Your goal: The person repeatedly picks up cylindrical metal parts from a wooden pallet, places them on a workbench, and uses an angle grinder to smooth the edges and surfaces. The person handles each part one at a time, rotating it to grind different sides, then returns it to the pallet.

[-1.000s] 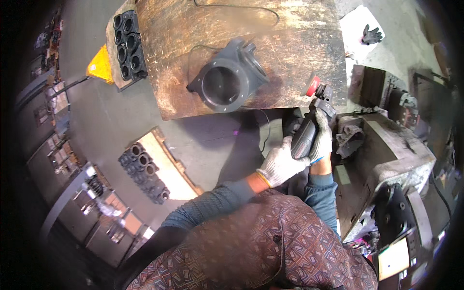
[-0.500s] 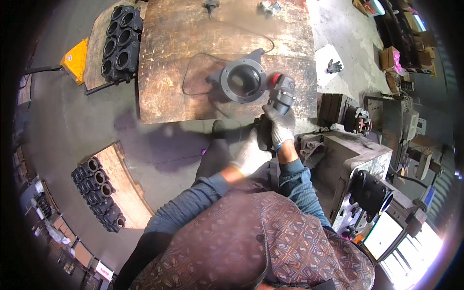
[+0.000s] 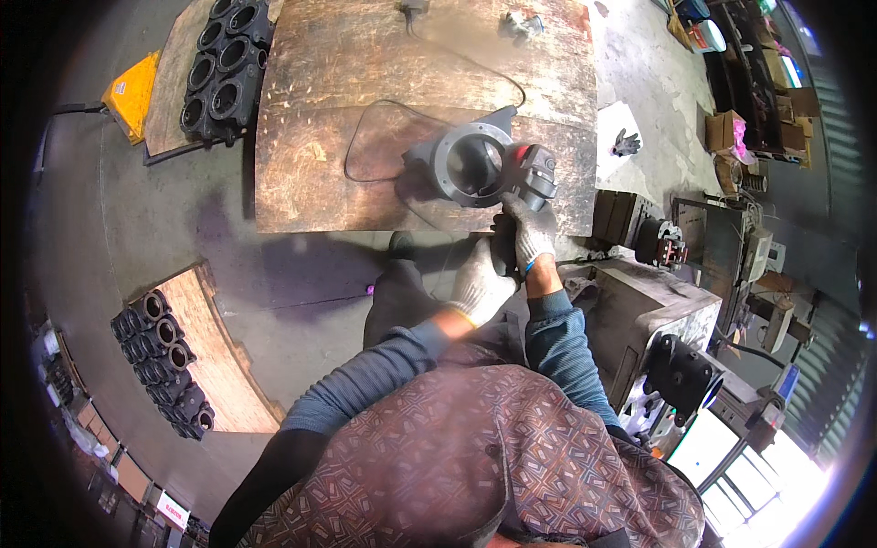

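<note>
Both of my gloved hands are on an angle grinder (image 3: 537, 173), dark-bodied with a red part at its head. My right hand (image 3: 533, 230) wraps round the body just behind the head. Lower down, my left hand (image 3: 482, 281) grips the rear of the body. A dark grey metal casting (image 3: 445, 163) with a round flanged opening lies on the worn wooden table (image 3: 311, 187). The grinder's head is at the right edge of the flange; whether the disc touches it I cannot tell.
A black cord (image 3: 352, 146) loops across the table. Similar castings (image 3: 224, 78) stand on a board at the left, beside a yellow pallet jack (image 3: 132, 96); more castings (image 3: 169, 356) sit lower left. To my right is a machine (image 3: 653, 310). A dark glove (image 3: 627, 142) lies on a white sheet.
The casting sits further right in the picture and its flange shows at a different tilt. The grinder's head is now closer to the flange edge. Both hands keep their hold on the grinder.
</note>
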A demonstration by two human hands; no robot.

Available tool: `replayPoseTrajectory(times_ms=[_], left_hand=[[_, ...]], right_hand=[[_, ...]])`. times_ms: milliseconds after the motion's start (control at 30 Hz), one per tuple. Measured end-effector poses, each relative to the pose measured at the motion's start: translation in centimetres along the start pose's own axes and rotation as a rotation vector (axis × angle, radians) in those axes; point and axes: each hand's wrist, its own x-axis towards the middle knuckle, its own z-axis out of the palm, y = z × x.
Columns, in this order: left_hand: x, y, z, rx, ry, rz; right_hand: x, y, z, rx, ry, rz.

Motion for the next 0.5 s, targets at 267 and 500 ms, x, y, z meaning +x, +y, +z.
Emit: replayPoseTrajectory(times_ms=[267, 500], left_hand=[[1.1, 0.2, -1.1, -0.034, 0.080, -0.038], [1.6, 1.2, -2.8, -0.096, 0.148, -0.070]], right_hand=[[0.9, -1.3, 2.2, -0.076, -0.091, -0.047], [1.6, -1.7, 4.5, -0.171, -0.146, -0.114]])
